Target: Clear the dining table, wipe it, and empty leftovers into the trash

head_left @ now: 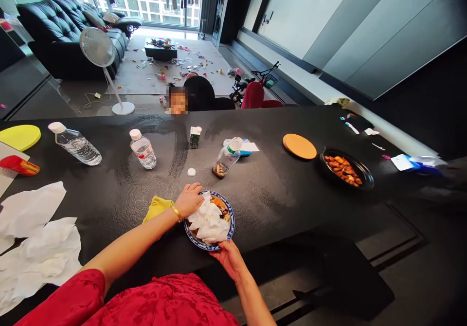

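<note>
A blue-and-white rimmed plate [232, 223] is near the front edge of the dark table. Crumpled white tissues [210, 223] and orange and brown food scraps lie in it. My left hand [188, 200] rests on the plate's upper left side, touching the tissues, its fingers bent over them; whether it grips them is unclear. With fingers under the rim and thumb at the edge, my right hand [228, 255] holds the plate from below right. A yellow cloth [157, 208] lies beneath my left forearm. Beyond the plate are a white cap [191, 172] and a clear jar [226, 158] with dark contents.
Two water bottles [143, 149] [78, 146] and a small carton [195, 137] stand farther back. White paper sheets [40, 248] cover the left. An orange disc [299, 146] and a black food dish [369, 180] are right. A person [177, 100] is behind the table's far edge.
</note>
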`<state>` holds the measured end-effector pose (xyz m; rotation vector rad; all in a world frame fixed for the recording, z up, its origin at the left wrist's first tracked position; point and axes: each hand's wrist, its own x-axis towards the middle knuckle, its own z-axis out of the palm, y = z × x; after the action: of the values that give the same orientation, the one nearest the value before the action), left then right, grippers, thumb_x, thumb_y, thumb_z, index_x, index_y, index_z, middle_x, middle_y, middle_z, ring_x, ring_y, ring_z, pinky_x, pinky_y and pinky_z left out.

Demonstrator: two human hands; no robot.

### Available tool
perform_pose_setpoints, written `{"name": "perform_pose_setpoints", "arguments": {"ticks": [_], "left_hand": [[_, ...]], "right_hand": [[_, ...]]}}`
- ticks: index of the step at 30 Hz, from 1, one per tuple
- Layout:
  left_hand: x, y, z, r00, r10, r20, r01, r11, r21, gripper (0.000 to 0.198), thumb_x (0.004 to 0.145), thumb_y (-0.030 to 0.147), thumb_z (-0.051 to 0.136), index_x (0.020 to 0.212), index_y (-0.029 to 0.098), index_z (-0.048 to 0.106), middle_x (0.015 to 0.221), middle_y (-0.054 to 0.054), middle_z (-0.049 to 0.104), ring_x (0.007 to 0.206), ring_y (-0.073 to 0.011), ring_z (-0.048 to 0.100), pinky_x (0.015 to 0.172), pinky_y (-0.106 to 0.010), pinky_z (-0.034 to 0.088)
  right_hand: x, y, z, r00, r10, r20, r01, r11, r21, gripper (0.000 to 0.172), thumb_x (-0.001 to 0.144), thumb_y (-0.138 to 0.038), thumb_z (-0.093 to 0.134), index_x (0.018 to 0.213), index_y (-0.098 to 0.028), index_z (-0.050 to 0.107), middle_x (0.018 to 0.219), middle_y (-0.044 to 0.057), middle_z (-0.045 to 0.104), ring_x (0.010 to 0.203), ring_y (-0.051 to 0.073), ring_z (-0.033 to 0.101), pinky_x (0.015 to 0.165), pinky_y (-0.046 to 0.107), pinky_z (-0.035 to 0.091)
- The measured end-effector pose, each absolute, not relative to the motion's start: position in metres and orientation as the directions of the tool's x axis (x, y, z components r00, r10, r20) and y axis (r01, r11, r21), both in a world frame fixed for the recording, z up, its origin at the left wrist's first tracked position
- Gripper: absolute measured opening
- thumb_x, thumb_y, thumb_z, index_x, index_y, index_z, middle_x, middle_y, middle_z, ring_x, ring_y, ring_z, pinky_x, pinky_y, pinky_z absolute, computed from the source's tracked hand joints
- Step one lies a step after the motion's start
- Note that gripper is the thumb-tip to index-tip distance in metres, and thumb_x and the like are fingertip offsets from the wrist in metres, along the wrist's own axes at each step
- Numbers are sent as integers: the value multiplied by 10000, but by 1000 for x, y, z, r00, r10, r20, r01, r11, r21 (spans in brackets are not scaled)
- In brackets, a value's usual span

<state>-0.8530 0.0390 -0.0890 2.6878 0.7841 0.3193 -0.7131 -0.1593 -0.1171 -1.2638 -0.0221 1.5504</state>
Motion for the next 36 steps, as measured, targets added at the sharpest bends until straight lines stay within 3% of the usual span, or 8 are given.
{"name": "perform_pose_setpoints", "arguments": {"ticks": [5, 11, 18, 23, 28, 30, 32, 36], "left_hand": [[-849, 41, -86, 760, 635, 136, 524, -724, 450, 168, 851, 253, 521, 897, 211, 678, 1147, -102, 549, 1145, -263, 438, 941, -452, 357], [-910, 39, -95, 552, 802, 231, 559, -561, 611, 298, 904, 231, 379, 1038, 210, 644, 1226, -97, 528, 1165, -214, 468, 994, -418, 386], [-1002, -10, -163, 595, 799, 91, 688, -565, 456, 510, 865, 392, 485, 1340, 208, 463, 1469, -148, 299, 1354, -309, 257, 1051, -507, 315], [-980, -13, -149, 520, 851, 80, 745, -497, 445, 415, 870, 370, 484, 1265, 258, 547, 1422, -113, 403, 1366, -344, 214, 1054, -613, 211], [-910, 10, -112, 669, 743, 8, 470, -430, 771, 371, 900, 304, 422, 1216, 189, 580, 1303, -113, 535, 1185, -212, 501, 1022, -403, 388], [-884, 14, -106, 697, 716, -32, 427, -379, 821, 338, 886, 260, 435, 1158, 178, 617, 1204, -106, 602, 1096, -197, 558, 971, -375, 436], [-867, 15, -102, 711, 703, 1, 419, -425, 802, 293, 863, 239, 478, 1091, 187, 656, 1181, -105, 607, 1065, -208, 561, 950, -394, 441], [-857, 14, -89, 795, 598, 106, 409, -656, 634, 197, 846, 267, 544, 950, 233, 708, 1304, -106, 507, 1146, -268, 467, 945, -471, 396]], "right_hand": [[-715, -156, -118, 185, 703, -686, -691, -403, -600, 520, 477, -110, 627, 993, -175, 611, 845, 44, 700, 660, 178, 611, 610, 310, 491], [-718, -166, -115, 251, 686, -683, -726, -334, -602, 405, 468, -107, 644, 868, -171, 645, 818, 45, 705, 680, 188, 612, 623, 323, 498], [-706, -199, -107, 351, 630, -693, -762, -237, -602, 563, 468, -116, 725, 1017, -217, 644, 916, 29, 705, 805, 215, 629, 700, 370, 519], [-702, -218, -98, 426, 591, -685, -736, -214, -642, 631, 469, -129, 731, 1082, -230, 623, 969, 39, 698, 807, 218, 630, 684, 366, 518], [-714, -222, -94, 428, 601, -675, -726, -216, -653, 584, 484, -131, 714, 1055, -216, 627, 911, 37, 702, 808, 228, 630, 704, 376, 513], [-722, -218, -94, 413, 611, -676, -732, -219, -645, 587, 492, -121, 699, 1067, -213, 619, 890, 34, 702, 788, 220, 629, 705, 370, 510], [-730, -213, -96, 393, 626, -674, -737, -223, -638, 610, 497, -111, 680, 1094, -214, 605, 894, 34, 701, 760, 211, 625, 694, 368, 510], [-744, -203, -100, 357, 661, -660, -734, -238, -636, 640, 500, -101, 645, 1128, -212, 585, 922, 41, 696, 775, 215, 619, 680, 364, 510]]}}
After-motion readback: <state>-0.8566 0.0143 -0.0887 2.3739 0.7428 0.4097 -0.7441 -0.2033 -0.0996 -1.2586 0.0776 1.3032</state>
